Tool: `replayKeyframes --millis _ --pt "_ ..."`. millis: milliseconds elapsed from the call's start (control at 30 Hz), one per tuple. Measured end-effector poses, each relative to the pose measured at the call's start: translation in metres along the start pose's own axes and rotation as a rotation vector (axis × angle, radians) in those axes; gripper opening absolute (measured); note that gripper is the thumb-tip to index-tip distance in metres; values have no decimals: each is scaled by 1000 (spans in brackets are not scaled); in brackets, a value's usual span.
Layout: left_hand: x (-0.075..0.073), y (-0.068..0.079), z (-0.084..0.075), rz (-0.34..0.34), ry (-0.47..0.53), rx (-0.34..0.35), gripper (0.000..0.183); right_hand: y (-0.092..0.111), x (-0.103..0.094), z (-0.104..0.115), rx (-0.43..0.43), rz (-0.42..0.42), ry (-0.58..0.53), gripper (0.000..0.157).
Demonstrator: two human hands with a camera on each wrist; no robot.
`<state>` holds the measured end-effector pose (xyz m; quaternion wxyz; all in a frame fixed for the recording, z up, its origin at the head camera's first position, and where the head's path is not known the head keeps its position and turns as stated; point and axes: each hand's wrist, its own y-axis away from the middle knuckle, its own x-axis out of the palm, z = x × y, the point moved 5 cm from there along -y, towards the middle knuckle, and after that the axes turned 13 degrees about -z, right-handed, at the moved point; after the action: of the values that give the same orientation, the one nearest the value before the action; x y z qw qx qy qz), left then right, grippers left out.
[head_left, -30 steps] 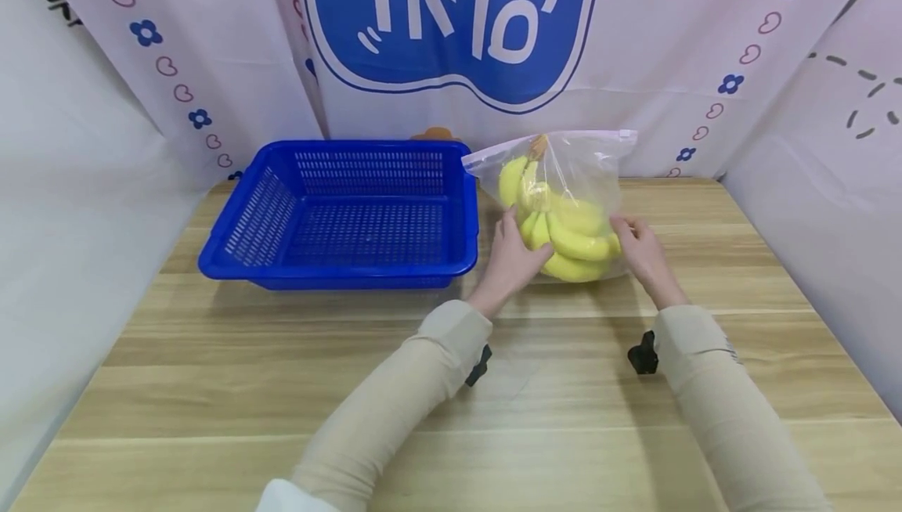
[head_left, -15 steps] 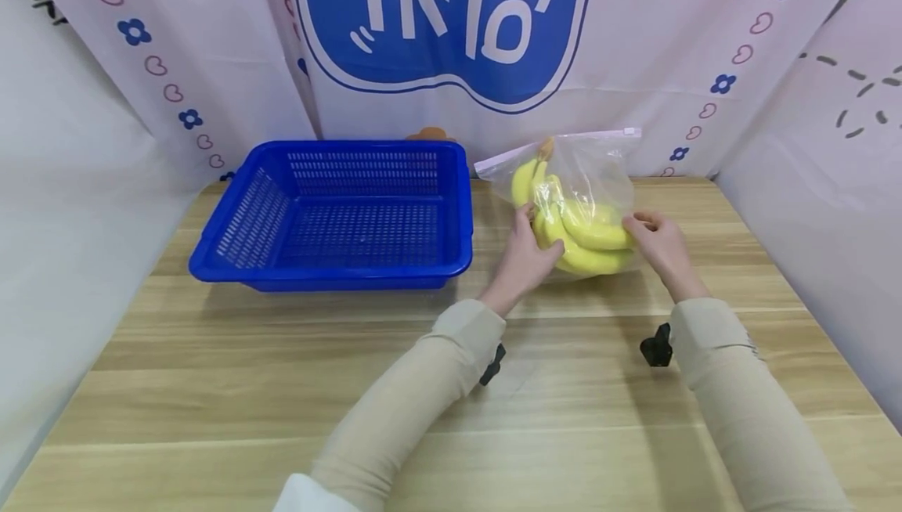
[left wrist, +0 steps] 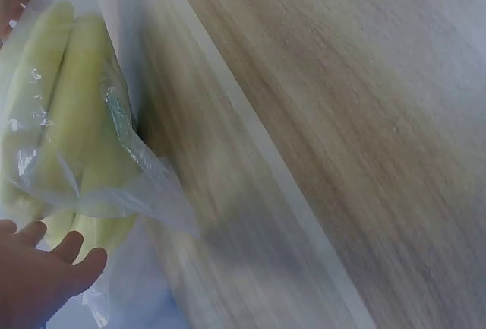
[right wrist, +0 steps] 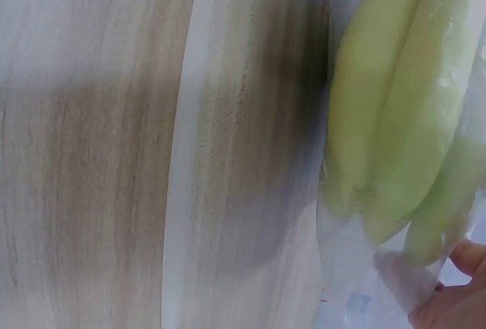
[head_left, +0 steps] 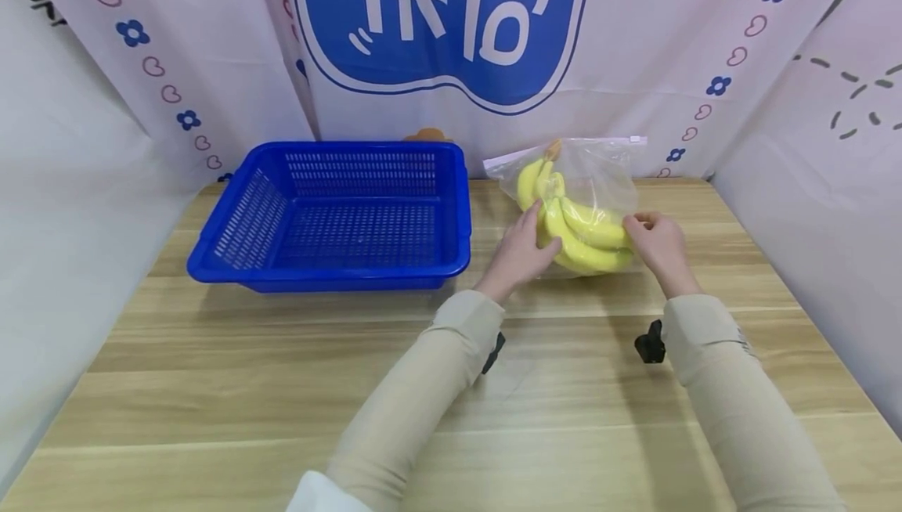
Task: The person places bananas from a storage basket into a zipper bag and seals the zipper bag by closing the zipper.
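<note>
A clear zip bag point(head_left: 606, 175) stands at the back right of the table, its slider strip along the top. Yellow bananas point(head_left: 592, 226) show through the plastic, with a brown stem end near the bag's top left. My left hand point(head_left: 523, 252) is at the bag's left side, thumb and fingers spread beside the bananas. In the left wrist view, those fingertips point(left wrist: 89, 267) lie right by the bag's end. My right hand point(head_left: 657, 247) pinches the plastic at the right side. The right wrist view shows the bag's corner between thumb and fingers, just past the banana tips point(right wrist: 425, 242).
A blue slotted plastic basket point(head_left: 366, 271) stands left of the bag with nothing in it. Behind both hangs a printed white cloth point(head_left: 634, 42). Light wood-grain table point(head_left: 550, 426) extends in front, and white sheets close off both sides.
The bag of bananas has shifted right, away from the basket, and its top has sunk slightly. Both hands have moved right with it. The left fingers have loosened from its side.
</note>
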<state>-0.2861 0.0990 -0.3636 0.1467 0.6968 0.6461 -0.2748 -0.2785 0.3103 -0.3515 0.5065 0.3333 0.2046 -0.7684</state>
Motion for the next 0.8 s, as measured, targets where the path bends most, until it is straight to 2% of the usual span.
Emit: replayKeyframes --millis 200,467,800 --pt "1 1 -2 35 -29 18 70 0 0 2 -22 -16 38 71" --pt "0 1 -8 49 -42 10 67 -4 3 0 6 -32 45 76" --pt "-5 -1 -7 39 -62 -25 62 -7 6 0 67 -91 1 68"
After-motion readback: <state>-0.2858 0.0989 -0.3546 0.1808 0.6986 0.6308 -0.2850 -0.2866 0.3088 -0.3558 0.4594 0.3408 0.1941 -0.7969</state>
